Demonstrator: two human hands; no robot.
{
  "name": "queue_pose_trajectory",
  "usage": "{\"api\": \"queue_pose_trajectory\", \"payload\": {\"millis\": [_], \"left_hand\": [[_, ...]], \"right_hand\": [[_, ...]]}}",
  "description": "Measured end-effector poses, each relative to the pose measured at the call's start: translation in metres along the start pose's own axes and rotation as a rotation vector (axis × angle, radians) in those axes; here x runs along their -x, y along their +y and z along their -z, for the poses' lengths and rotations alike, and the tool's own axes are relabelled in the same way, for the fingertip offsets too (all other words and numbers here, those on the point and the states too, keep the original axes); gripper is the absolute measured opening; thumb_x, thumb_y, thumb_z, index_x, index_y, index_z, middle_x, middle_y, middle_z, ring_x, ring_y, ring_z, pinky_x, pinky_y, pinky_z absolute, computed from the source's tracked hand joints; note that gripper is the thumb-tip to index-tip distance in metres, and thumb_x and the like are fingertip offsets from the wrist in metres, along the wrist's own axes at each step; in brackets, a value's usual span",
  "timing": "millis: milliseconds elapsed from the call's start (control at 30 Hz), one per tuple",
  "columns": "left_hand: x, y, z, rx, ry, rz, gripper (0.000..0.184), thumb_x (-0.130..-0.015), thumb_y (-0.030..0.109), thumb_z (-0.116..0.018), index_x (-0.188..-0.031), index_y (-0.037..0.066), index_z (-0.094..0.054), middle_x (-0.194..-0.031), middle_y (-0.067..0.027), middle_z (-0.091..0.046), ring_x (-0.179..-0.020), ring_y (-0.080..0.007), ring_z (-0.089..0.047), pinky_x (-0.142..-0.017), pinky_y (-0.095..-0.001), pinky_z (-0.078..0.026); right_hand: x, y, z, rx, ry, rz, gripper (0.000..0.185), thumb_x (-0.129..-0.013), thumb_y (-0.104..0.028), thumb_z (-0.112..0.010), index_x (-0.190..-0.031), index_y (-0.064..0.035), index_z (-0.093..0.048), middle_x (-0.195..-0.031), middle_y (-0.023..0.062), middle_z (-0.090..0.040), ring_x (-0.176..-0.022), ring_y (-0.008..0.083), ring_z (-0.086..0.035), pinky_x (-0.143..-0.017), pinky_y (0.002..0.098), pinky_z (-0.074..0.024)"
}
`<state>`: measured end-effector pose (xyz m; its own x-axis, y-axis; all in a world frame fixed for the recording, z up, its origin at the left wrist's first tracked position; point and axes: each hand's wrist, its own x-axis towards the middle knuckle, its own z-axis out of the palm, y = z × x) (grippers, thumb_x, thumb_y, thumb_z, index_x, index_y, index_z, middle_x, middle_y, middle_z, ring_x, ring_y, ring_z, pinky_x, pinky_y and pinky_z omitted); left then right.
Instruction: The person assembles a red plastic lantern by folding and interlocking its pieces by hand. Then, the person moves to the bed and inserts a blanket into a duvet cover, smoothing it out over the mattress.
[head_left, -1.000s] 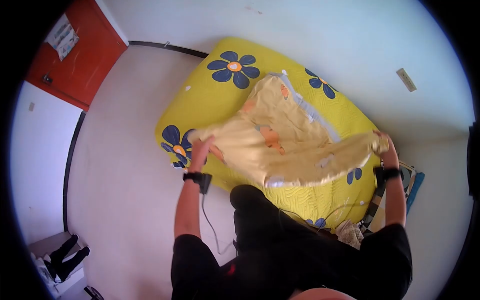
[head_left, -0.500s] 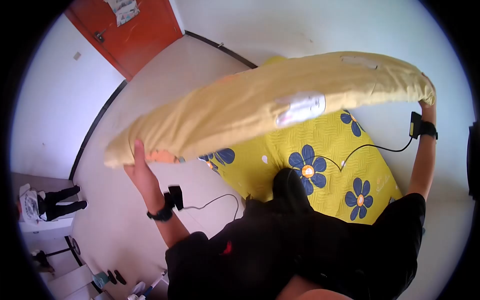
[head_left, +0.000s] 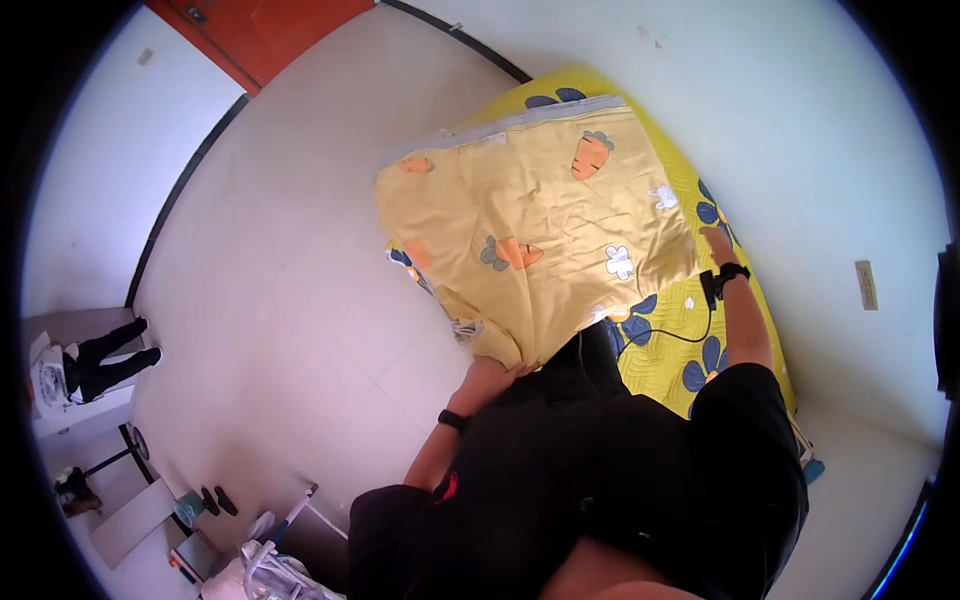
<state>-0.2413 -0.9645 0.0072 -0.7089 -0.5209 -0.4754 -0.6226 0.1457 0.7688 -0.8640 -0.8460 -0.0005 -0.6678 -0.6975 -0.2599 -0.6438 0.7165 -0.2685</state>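
Observation:
A yellow cloth (head_left: 545,205) with carrot and rabbit prints and a grey edge lies spread over the far part of a bed with a yellow-green flowered cover (head_left: 665,355). Its left side reaches past the bed's edge. My left hand (head_left: 490,380) is closed on the gathered near corner of the cloth, close to my body. Beside the cloth's right corner, over the bed, is my right hand (head_left: 716,245), its fingers partly seen and apart from the cloth. Each wrist wears a black band.
A black cable (head_left: 665,332) runs from my right wrist across the bed. Walls stand behind and right of the bed. At the far left a person (head_left: 85,370) is seen. Slippers (head_left: 218,500) and a white rack (head_left: 280,575) are at lower left.
The cloth, raised and stretched between both hands before, has come down onto the bed. My left hand has moved in toward my body; my right hand has lowered and let go of the cloth.

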Motion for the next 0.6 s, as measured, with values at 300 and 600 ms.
{"api": "queue_pose_trajectory", "payload": {"millis": [300, 600], "left_hand": [[0.037, -0.004, -0.023, 0.387, -0.121, -0.093, 0.047, -0.091, 0.027, -0.059, -0.129, 0.002, -0.05, -0.134, -0.017, -0.049, -0.128, -0.0298, -0.041, -0.105, -0.0373, -0.032], [0.082, 0.034, -0.058, 0.721, -0.069, 0.494, 0.046, -0.088, 0.032, -0.059, -0.12, 0.0, -0.054, -0.121, -0.0141, -0.055, -0.119, -0.0243, -0.047, -0.098, -0.0343, -0.039]], "right_hand": [[0.076, -0.106, -0.149, 0.284, -0.222, 0.23, 0.086, -0.084, -0.048, -0.058, -0.145, -0.0037, -0.017, -0.151, 0.0163, -0.022, -0.13, 0.0503, -0.03, -0.098, 0.0593, -0.0372], [0.044, -0.047, -0.24, -1.645, -0.217, -0.858, 0.052, -0.081, -0.029, -0.069, -0.121, -0.0001, -0.052, -0.107, 0.0151, -0.061, -0.1, 0.0257, -0.06, -0.083, 0.0369, -0.0527]]}}
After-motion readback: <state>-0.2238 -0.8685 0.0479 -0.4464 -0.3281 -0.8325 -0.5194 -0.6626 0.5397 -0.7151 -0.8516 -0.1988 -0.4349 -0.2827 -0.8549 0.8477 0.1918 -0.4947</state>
